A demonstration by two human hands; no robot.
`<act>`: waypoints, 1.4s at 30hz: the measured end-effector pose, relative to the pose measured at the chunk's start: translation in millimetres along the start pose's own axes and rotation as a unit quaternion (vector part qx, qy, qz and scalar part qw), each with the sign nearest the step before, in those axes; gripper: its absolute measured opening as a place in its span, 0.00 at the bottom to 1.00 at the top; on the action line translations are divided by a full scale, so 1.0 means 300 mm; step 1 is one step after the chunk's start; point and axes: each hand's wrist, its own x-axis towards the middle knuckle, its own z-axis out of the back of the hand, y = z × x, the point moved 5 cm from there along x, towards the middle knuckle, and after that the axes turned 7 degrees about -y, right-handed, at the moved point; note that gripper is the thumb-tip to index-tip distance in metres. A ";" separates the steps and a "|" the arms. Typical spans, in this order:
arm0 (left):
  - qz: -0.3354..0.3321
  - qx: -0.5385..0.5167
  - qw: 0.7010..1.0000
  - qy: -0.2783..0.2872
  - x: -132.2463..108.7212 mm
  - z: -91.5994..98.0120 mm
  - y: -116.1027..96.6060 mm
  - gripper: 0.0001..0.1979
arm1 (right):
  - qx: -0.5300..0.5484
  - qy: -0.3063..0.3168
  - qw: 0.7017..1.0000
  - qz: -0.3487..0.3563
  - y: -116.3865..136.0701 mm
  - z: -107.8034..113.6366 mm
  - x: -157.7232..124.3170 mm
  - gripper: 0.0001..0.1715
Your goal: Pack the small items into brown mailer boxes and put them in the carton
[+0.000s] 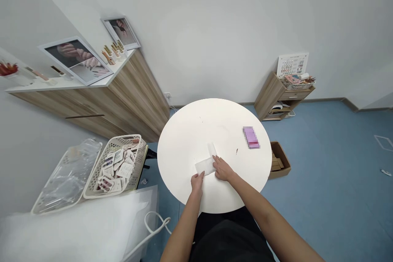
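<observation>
A thin white sheet (205, 166), perhaps paper or tissue, lies on the round white table (181, 143). A narrow strip (211, 149) of the same white extends from its right end toward the far side. My left hand (197, 181) pinches the sheet's near left edge between thumb and fingers. At the right end, my right hand (222, 168) grips the sheet where the strip meets it, fingers bent and close together. Its fingertips partly cover that spot, so I cannot tell whether the strip is folded or separate.
A blurred purple phone-shaped object (251, 137) rests at the table's right. To the left stand a white basket (141, 147) of small packets and another basket (46, 202) holding clear plastic. An open cardboard box (284, 157) is on the floor, with a wooden cabinet (135, 90) behind left.
</observation>
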 end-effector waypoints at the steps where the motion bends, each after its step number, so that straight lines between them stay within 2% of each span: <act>1: -0.010 -0.009 1.000 0.007 0.002 -0.016 -0.018 0.15 | 0.001 0.002 1.000 -0.002 -0.004 0.000 -0.001 0.23; 5: -0.065 -0.033 0.997 0.009 -0.001 -0.068 -0.103 0.13 | 0.015 0.023 1.000 -0.014 -0.023 0.005 0.002 0.19; 10: -0.188 -0.040 0.981 0.032 -0.045 -0.125 -0.204 0.08 | 0.039 0.044 0.998 -0.007 -0.039 0.018 -0.001 0.20; 14: -0.217 -0.019 0.975 0.049 -0.072 -0.140 -0.225 0.07 | 0.090 0.039 0.995 0.021 -0.053 0.035 -0.021 0.23; 17: -0.247 0.031 0.966 0.074 -0.080 -0.143 -0.229 0.10 | 0.144 0.039 0.989 0.022 -0.073 0.031 -0.033 0.24; 19: -0.288 0.082 0.950 0.093 -0.085 -0.146 -0.233 0.12 | 0.177 0.035 0.983 0.021 -0.086 0.021 -0.038 0.24; 22: -0.371 0.176 0.905 0.110 -0.100 -0.154 -0.242 0.14 | 0.216 0.024 0.976 0.004 -0.103 0.013 -0.039 0.21; 27: -0.459 0.334 0.815 0.112 -0.133 -0.180 -0.233 0.20 | 0.291 -0.032 0.950 -0.106 -0.137 0.051 0.003 0.20; 30: -0.485 0.364 0.789 0.094 -0.140 -0.191 -0.220 0.20 | 0.317 -0.046 0.937 -0.136 -0.144 0.073 0.054 0.23; 33: -0.506 0.356 0.780 0.095 -0.138 -0.202 -0.205 0.21 | 0.321 -0.023 0.935 -0.150 -0.150 0.070 0.102 0.26; 35: -0.511 0.357 0.776 0.095 -0.134 -0.208 -0.198 0.22 | 0.286 -0.006 0.949 -0.132 -0.147 0.069 0.127 0.26; 38: -0.511 0.382 0.764 0.093 -0.126 -0.222 -0.203 0.24 | 0.181 0.015 0.982 -0.050 -0.121 0.072 0.158 0.24; 40: -0.515 0.404 0.749 0.099 -0.120 -0.235 -0.214 0.27 | 0.122 0.028 0.992 -0.009 -0.105 0.069 0.173 0.21; 42: -0.522 0.423 0.732 0.112 -0.113 -0.246 -0.225 0.28 | 0.102 0.035 0.994 -0.009 -0.103 0.061 0.184 0.19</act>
